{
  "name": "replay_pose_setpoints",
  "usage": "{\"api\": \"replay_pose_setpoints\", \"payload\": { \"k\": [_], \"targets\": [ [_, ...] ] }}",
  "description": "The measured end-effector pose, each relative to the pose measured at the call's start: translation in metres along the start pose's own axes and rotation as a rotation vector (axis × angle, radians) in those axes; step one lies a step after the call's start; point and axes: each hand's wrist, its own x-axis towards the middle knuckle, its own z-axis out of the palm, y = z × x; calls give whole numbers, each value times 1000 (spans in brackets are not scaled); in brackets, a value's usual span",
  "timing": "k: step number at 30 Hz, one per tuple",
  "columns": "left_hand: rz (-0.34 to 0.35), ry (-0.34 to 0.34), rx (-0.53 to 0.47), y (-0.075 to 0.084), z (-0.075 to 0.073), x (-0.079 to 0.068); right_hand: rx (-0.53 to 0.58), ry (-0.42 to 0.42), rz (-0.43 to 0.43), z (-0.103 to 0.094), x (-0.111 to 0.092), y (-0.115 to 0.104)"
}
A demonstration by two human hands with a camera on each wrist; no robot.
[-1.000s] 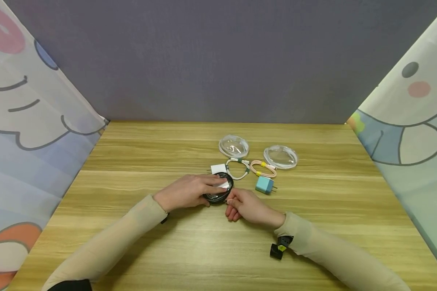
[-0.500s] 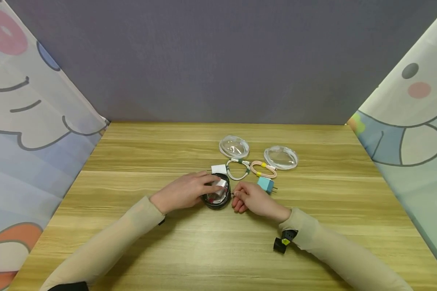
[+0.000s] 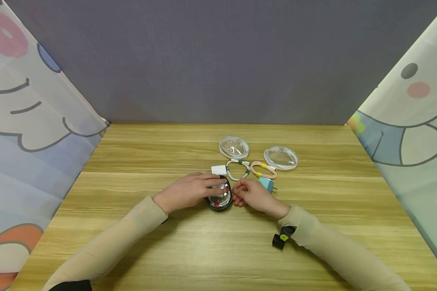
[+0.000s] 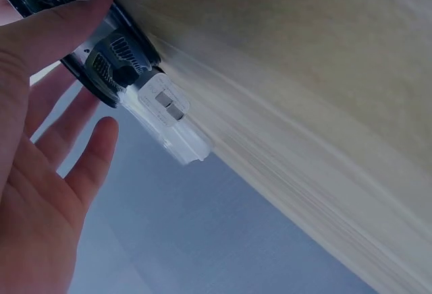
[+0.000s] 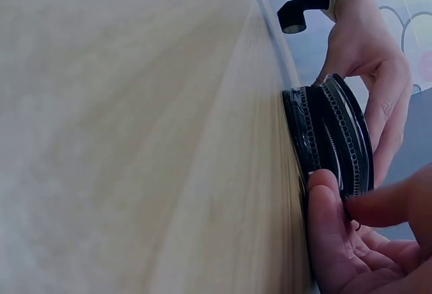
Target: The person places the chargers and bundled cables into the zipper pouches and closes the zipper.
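Observation:
A small black zip case [image 3: 220, 202] with a clear lid lies on the table; something white with red bits shows through the lid. My left hand [image 3: 189, 192] holds it, fingers over the lid. In the left wrist view, the left thumb [image 4: 64, 27] lies along its side. At the case's right edge, the fingers of my right hand [image 3: 255, 196] are curled. The right wrist view has thumb and forefinger pinching the small zipper pull [image 5: 349, 212], mostly hidden, at the side of the case, where two rows of zip teeth run around.
Behind the case are a white charger plug [image 3: 218, 170] and a white cable [image 3: 238, 169] with green ties. Right of them lie a pink cable [image 3: 263, 169] and a blue charger plug [image 3: 266, 184]. Two coiled white cables [image 3: 234, 147] lie farther back, before a grey wall [image 3: 218, 60].
My right hand has moved away from me and slightly right along the case's edge. The case has turned under my left hand, and more of its lid shows near me.

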Motion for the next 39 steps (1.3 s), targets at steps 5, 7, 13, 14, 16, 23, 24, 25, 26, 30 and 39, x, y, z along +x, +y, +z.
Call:
{"api": "replay_pose_setpoints", "payload": {
  "k": [5, 7, 13, 14, 16, 23, 24, 25, 26, 30, 39],
  "targets": [
    [6, 5, -11, -1, 1, 0, -39, -13, -16, -1, 1, 1],
    [8, 4, -19, -2, 1, 0, -52, -18, -30, -2, 1, 2],
    [-8, 1, -74, -3, 4, 1, -23, -46, -27, -4, -1, 1],
    [-15, 1, -84, -3, 4, 1, -16, -50, -23, -4, -1, 1],
    [-29, 2, -100, -3, 5, 1, -6, -56, -17, -5, -3, 0],
    [-69, -7, -115, -3, 5, 0, 0, -61, 1, -4, -8, 0],
    [-72, -10, -116, -2, 5, 0, -4, -59, 2, -4, -10, -1],
    [-74, -10, -113, -2, 5, 0, -11, -59, 1, -4, -11, -1],
    [-75, -9, -112, -2, 4, 0, -17, -59, -2, -4, -12, -2],
    [-74, 2, -108, -2, 4, 1, -16, -66, -5, -4, -15, -3],
    [-91, 22, -126, -3, 3, 1, 86, -145, 30, 2, -27, -4]
  ]
}}
